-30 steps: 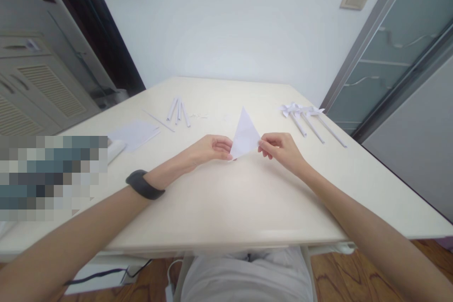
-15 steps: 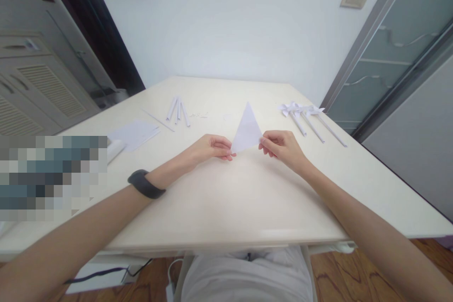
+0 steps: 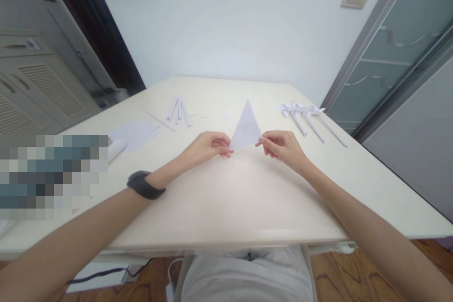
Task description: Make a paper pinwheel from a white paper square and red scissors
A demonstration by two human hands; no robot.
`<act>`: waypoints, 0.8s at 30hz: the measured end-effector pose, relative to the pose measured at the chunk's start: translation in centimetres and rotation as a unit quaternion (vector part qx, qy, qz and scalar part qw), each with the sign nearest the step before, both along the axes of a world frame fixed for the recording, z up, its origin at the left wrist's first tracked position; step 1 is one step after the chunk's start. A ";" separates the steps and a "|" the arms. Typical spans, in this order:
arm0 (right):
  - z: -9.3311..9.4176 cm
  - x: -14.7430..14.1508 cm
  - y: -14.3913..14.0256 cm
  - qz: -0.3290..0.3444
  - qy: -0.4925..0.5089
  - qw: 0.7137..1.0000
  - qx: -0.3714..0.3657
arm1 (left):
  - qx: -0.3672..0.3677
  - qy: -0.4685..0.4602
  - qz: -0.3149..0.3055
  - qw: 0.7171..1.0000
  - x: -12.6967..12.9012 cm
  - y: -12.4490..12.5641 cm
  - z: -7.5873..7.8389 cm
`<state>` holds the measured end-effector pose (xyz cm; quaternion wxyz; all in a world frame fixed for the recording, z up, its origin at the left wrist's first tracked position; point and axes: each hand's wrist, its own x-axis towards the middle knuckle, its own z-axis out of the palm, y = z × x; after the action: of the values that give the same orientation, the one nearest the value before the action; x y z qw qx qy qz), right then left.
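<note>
A white paper triangle (image 3: 247,127), its point directed away from me, is held up over the middle of the table. My left hand (image 3: 213,144) pinches its lower left corner between thumb and fingers. At the lower right corner, my right hand (image 3: 279,145) grips the paper the same way. Both hands hover just above the white tabletop (image 3: 233,198). A black band (image 3: 146,184) circles my left wrist.
Paper pinwheels (image 3: 300,111) on rolled sticks lie at the right. Several rolled paper tubes (image 3: 179,111), a thin stick (image 3: 159,120) and paper sheets (image 3: 132,134) lie at the left, with small scraps (image 3: 226,116) toward the back. A blurred-out item (image 3: 53,177) covers the left edge.
The left hand has shifted slightly up and to the left with its corner of the paper. My right hand has barely moved, and both keep hold of the triangle.
</note>
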<state>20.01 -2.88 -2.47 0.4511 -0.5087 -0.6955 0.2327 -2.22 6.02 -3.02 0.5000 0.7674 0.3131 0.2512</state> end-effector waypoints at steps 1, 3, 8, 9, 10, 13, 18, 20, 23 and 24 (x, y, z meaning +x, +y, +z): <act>0.0 0.0 0.0 0.000 -0.001 1.000 0.000 | 0.010 0.002 0.000 1.000 0.0 0.0 0.0; 0.1 0.0 0.0 -0.002 -0.001 1.000 0.001 | 0.028 0.004 0.001 1.000 0.1 0.0 0.1; 0.3 0.1 -0.1 -0.005 -0.003 1.000 0.006 | 0.051 -0.001 -0.006 0.999 0.1 -0.3 0.3; 0.3 0.1 -0.1 -0.004 -0.004 1.000 0.007 | 0.052 -0.002 -0.010 0.999 0.1 -0.4 0.2; 0.3 0.1 -0.1 -0.002 -0.006 1.000 0.008 | 0.052 -0.002 -0.014 0.999 0.2 -0.6 0.2; 0.2 -0.2 -0.3 0.011 -0.016 1.000 0.011 | 0.051 -0.004 -0.024 0.998 0.5 -1.1 0.1; 0.0 -0.8 -0.5 0.040 -0.043 0.998 0.013 | 0.037 -0.007 -0.028 0.999 0.8 -1.9 0.3; 0.0 -0.8 -0.5 0.038 -0.049 0.998 0.018 | 0.031 -0.009 -0.026 0.999 0.8 -2.0 0.4; 0.0 -0.6 -0.5 0.029 -0.058 0.998 0.027 | 0.025 -0.010 -0.024 0.999 0.6 -1.8 0.5; 0.0 -0.6 -0.4 0.027 -0.061 0.997 0.029 | 0.023 -0.009 -0.024 0.999 0.6 -1.8 0.5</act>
<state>19.44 -3.33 -2.46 0.4160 -0.4900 -0.7414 0.1931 -1.61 4.25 -2.55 0.4908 0.7836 0.2846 0.2533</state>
